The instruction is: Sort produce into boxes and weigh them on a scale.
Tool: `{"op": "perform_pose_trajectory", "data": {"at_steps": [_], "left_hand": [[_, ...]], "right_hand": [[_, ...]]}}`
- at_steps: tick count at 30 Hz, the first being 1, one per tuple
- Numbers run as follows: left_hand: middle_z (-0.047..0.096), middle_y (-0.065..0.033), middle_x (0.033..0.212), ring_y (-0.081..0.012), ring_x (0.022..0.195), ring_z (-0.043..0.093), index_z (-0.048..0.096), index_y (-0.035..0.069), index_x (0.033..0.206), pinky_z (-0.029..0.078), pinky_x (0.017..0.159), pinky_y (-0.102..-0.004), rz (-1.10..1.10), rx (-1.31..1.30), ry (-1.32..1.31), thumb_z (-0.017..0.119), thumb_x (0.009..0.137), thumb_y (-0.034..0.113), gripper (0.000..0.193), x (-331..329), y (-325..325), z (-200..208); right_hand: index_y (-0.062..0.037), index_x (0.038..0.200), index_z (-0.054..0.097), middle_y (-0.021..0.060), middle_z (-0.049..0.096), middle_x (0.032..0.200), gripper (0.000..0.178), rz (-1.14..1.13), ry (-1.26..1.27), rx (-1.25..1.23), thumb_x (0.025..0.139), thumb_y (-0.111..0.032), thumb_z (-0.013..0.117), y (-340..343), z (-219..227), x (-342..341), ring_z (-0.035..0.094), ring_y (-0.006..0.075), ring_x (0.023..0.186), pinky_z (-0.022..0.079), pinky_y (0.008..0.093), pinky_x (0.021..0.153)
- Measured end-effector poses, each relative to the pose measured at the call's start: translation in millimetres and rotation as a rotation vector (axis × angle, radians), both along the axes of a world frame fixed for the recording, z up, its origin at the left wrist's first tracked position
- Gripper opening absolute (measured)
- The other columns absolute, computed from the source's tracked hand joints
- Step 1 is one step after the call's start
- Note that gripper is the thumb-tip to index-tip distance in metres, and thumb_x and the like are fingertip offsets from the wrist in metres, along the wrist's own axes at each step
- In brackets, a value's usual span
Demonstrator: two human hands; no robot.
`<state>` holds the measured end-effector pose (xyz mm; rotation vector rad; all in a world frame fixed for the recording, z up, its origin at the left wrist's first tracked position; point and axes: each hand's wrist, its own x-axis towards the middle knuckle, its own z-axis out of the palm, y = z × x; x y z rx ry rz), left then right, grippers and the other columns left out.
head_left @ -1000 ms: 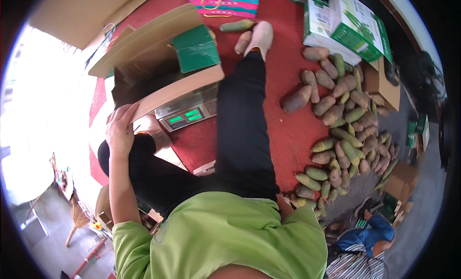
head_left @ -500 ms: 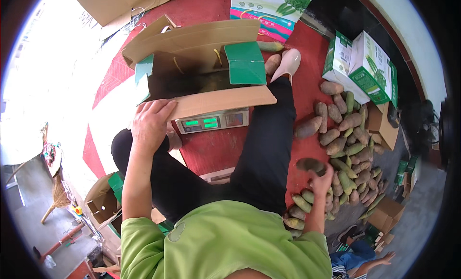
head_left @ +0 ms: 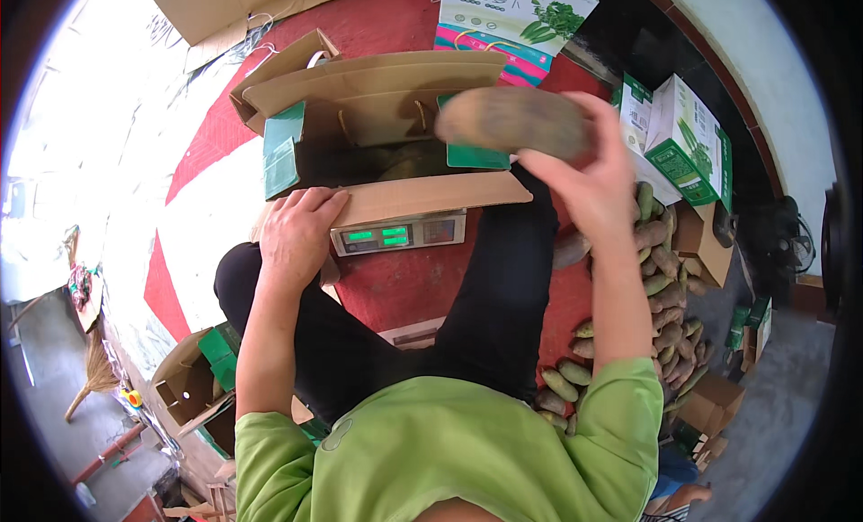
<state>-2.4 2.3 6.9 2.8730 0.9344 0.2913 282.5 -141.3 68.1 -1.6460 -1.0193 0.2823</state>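
Observation:
My right hand (head_left: 604,167) grips one end of a large soil-covered radish (head_left: 512,122), blurred by motion, lifted above the right end of an open cardboard box (head_left: 387,86). My left hand (head_left: 301,230) is closed over the left end of the box's near flap (head_left: 431,198), its fingers on the edge. The box has green side flaps, and its dark inside hides most of what lies in it. It sits on a scale (head_left: 395,237) with green lit displays, between my knees.
Loose radishes (head_left: 665,320), brown and green, are heaped on the floor to my right. Printed cartons (head_left: 688,144) stand beyond them, and another carton (head_left: 517,18) stands at the far side. An open box (head_left: 193,374) is by my left thigh. Part of a person (head_left: 674,486) shows at lower right.
My right hand has risen from the heap with the radish and swung forward to the box. My left hand stays on the flap. The box has shifted slightly.

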Motion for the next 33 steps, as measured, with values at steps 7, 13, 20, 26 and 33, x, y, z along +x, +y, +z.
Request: {"op": "perform_pose_trajectory", "data": {"at_steps": [7, 13, 20, 26, 33], "left_hand": [[0.064, -0.001, 0.105, -0.0229, 0.099, 0.061, 0.067, 0.015, 0.11, 0.047, 0.085, -0.0381, -0.015, 0.003, 0.021, 0.056, 0.077, 0.005, 0.036, 3, 0, 2], [0.064, -0.0011, 0.103, -0.0233, 0.1, 0.06, 0.067, 0.016, 0.109, 0.046, 0.09, -0.0367, 0.011, 0.01, 0.047, 0.055, 0.079, 0.011, 0.033, -5, -1, 0], [0.065, -0.0025, 0.108, -0.0269, 0.1, 0.061, 0.067, 0.019, 0.111, 0.048, 0.087, -0.0373, 0.019, 0.01, 0.065, 0.052, 0.082, 0.004, 0.036, 5, -2, -6], [0.066, -0.0062, 0.109, -0.0253, 0.1, 0.063, 0.067, 0.014, 0.116, 0.049, 0.086, -0.0361, -0.03, -0.021, 0.032, 0.056, 0.08, -0.005, 0.041, -2, 7, -18], [0.064, -0.0141, 0.111, -0.0281, 0.101, 0.062, 0.064, 0.004, 0.117, 0.05, 0.086, -0.036, -0.134, -0.065, -0.006, 0.052, 0.093, 0.001, 0.027, -6, 13, -25]], "right_hand": [[-0.0039, 0.125, 0.052, 0.0198, 0.057, 0.12, 0.066, 0.187, -0.226, -0.198, 0.071, -0.032, 0.077, 91, -64, -60, 0.054, 0.0348, 0.112, 0.045, 0.0416, 0.094], [-0.0029, 0.115, 0.061, 0.0143, 0.064, 0.113, 0.041, 0.158, -0.178, 0.018, 0.078, -0.017, 0.072, 30, -33, -28, 0.06, 0.0268, 0.106, 0.045, 0.0346, 0.092], [-0.001, 0.114, 0.062, 0.0096, 0.067, 0.103, 0.03, -0.336, 0.204, -0.247, 0.086, -0.01, 0.066, -163, -163, 58, 0.064, 0.0156, 0.092, 0.05, 0.0288, 0.082], [-0.003, 0.098, 0.066, 0.0112, 0.069, 0.1, 0.021, -0.18, -0.259, -1.197, 0.084, -0.013, 0.055, -377, -349, -11, 0.066, 0.0279, 0.088, 0.053, 0.0378, 0.073], [-0.0084, 0.106, 0.065, 0.0167, 0.066, 0.107, 0.038, -0.236, 0.529, -1.445, 0.074, -0.028, 0.066, -466, -385, -173, 0.064, 0.0357, 0.099, 0.052, 0.0425, 0.083]]}}
